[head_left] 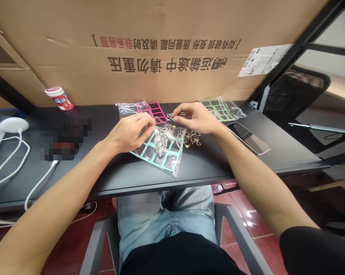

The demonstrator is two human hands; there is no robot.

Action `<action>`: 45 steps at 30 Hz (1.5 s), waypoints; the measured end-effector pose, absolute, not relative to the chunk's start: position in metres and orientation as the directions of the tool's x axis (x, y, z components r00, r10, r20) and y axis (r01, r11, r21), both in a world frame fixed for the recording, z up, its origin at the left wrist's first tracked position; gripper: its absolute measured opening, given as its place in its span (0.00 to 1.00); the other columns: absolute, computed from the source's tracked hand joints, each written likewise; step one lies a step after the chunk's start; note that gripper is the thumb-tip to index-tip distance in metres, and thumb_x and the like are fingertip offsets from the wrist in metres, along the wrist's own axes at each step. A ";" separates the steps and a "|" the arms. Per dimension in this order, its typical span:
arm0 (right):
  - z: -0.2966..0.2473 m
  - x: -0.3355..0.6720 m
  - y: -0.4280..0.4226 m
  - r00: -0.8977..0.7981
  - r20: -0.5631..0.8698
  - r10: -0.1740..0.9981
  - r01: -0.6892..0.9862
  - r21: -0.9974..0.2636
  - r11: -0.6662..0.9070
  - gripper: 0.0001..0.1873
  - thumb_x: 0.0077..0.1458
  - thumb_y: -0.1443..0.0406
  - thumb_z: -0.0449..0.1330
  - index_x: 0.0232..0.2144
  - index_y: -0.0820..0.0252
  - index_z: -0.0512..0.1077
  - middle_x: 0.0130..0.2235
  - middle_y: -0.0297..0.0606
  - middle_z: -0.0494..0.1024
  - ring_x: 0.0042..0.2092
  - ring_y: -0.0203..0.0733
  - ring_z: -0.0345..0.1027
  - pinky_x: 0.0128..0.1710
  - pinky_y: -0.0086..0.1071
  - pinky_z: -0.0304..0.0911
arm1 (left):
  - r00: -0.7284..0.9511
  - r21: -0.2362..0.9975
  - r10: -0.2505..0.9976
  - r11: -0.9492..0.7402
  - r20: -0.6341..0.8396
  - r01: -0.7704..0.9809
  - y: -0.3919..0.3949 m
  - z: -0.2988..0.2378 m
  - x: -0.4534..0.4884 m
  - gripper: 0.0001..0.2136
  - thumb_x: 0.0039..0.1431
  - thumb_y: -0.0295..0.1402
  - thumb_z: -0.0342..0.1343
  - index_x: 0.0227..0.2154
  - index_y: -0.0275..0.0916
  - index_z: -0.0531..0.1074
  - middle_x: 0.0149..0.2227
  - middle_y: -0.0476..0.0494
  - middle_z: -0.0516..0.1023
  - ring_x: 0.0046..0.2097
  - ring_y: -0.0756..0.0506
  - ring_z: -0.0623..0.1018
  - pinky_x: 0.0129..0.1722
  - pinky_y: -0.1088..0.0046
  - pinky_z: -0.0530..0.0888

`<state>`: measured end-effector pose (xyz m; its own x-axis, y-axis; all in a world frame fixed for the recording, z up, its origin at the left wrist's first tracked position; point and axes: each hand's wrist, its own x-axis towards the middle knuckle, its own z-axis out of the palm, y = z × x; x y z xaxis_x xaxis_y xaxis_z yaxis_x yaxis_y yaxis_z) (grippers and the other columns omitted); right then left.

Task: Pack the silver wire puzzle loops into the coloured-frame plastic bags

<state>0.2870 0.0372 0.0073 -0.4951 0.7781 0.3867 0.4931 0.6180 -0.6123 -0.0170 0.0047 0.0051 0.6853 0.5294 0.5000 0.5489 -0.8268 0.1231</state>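
Note:
My left hand (132,131) is closed on the upper left edge of a clear plastic bag (175,162) printed with a teal grid. A heap of silvery metal rings (161,143) shows at this bag. To the right, my right hand (197,117) has its thumb and fingers drawn together; what is between them cannot be made out. Loose wire-like metal rings (170,117) are right by its fingertips. More loose rings (192,137), with small yellow pieces (187,146) among them, lie on the dark table just right of the teal-grid bag.
Behind my hands are a pink-grid bag (157,110) and a green-grid bag (225,109). A phone (249,138) lies at right. On the left stand a red-and-white bottle (59,98) and a white round device (13,124) with cables. A cardboard sheet (166,86) walls the back.

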 end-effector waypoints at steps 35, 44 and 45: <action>0.007 0.319 0.052 -0.616 0.151 0.773 0.637 -0.481 0.602 0.22 0.53 0.54 0.73 0.49 0.55 0.86 0.48 0.43 0.87 0.46 0.50 0.79 0.46 0.43 0.71 | 0.748 0.221 0.621 -0.784 0.235 0.580 0.013 0.001 -0.025 0.05 0.73 0.35 0.50 0.39 0.43 0.67 0.34 0.46 0.78 0.34 0.44 0.76 0.36 0.65 0.68; -0.003 0.308 0.057 -0.632 0.038 0.774 0.708 -0.378 0.596 0.07 0.59 0.65 0.66 0.38 0.57 0.84 0.35 0.36 0.86 0.35 0.41 0.75 0.41 0.39 0.66 | 0.747 0.224 0.625 -0.780 0.227 0.584 0.012 0.001 -0.024 0.05 0.73 0.35 0.50 0.39 0.43 0.66 0.33 0.47 0.76 0.33 0.44 0.74 0.35 0.65 0.67; -0.003 0.308 0.057 -0.631 0.036 0.775 0.713 -0.368 0.597 0.07 0.59 0.66 0.65 0.38 0.57 0.83 0.35 0.35 0.86 0.35 0.41 0.75 0.41 0.38 0.66 | 0.746 0.225 0.627 -0.779 0.225 0.586 0.012 0.001 -0.024 0.05 0.73 0.35 0.50 0.39 0.43 0.66 0.33 0.47 0.76 0.33 0.44 0.74 0.35 0.65 0.67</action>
<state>0.3076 0.0568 -0.0035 -0.6306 0.7753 0.0360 0.7128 0.5969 -0.3683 -0.0245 0.0121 0.0012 0.7462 0.6265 0.2250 0.5859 -0.7786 0.2248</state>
